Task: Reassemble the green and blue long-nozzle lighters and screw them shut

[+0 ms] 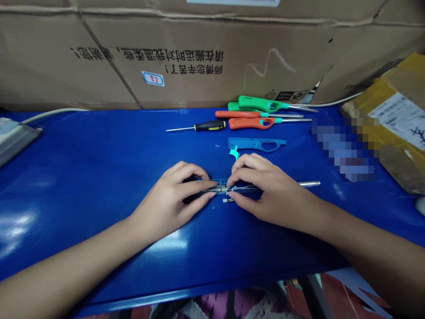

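**Delicate wiring, mid-frame**

Pinching an open blue plastic lighter casing with the left hand; curling the right hand, nearly closed, over a thin white wire, with unclear grip. Could snap the wire by tugging. Upper centre: black-and-yellow-handled screwdriver.

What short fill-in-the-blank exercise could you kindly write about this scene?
The left hand and right hand work at an open plastic casing coloured ____.
The slim metal-shafted screwdriver has a handle coloured black and ____.
Beyond two orange plastic lighters lie ____ green plastic lighters.
Black characters on the brown cardboard box appear upside ____.
Missing words: blue; yellow; two; down.
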Motion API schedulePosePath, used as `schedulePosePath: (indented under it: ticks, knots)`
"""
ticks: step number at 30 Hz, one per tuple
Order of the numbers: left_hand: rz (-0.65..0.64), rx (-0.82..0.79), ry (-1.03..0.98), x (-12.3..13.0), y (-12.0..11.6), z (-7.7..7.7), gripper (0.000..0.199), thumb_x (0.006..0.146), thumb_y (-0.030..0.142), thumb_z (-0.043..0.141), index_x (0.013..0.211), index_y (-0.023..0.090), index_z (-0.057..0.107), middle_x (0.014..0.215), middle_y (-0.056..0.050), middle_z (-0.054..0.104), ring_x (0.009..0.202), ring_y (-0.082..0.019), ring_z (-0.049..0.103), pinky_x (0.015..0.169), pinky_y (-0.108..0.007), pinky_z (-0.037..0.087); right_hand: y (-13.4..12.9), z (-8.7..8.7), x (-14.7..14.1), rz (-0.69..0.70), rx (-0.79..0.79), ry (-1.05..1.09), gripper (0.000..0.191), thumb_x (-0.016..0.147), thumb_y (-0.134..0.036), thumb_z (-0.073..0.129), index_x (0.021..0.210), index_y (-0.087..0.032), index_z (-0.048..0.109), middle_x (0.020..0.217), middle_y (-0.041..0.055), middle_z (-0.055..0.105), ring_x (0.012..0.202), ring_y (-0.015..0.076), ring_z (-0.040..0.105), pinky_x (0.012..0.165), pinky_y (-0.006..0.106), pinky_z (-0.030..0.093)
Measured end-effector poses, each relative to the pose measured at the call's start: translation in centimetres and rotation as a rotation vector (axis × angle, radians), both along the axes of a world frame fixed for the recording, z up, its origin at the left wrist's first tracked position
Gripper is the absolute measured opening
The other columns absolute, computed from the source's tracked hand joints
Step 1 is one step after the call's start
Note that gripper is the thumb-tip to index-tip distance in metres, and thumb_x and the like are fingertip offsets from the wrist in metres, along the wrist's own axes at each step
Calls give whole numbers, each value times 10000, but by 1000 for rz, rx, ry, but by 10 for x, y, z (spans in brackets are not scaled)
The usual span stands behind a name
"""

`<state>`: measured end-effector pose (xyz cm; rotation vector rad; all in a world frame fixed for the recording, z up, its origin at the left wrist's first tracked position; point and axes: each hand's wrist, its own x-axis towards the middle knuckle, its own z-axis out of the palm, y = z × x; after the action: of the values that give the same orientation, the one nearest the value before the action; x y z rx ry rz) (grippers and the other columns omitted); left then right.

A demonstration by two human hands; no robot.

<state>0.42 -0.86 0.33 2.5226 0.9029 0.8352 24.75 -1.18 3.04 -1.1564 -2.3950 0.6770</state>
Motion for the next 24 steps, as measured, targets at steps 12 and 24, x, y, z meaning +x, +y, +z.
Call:
schedulePosePath:
  ticks: [12, 24]
  knots:
    - [-13, 211, 21, -3, -2, 3, 273, 903, 146, 722, 1166, 218, 706, 1036, -45, 722, 942, -195, 633, 826, -363, 473, 0, -1, 0, -33, -147, -29, 119, 891, -272, 671, 984, -203, 697, 1012, 40, 557, 1024, 201, 540, 938, 385, 452]
    - [-33, 365, 46, -6, -4, 7, 331, 876, 111, 746, 1191, 205, 706, 1056, -48, 746, 948, -206, 633, 805, -373, 458, -1, -1, -2, -44, -178, -10, 85, 878, -263, 687, 944, -210, 692, 1013, 32, 561, 1031, 192, 539, 947, 381, 451]
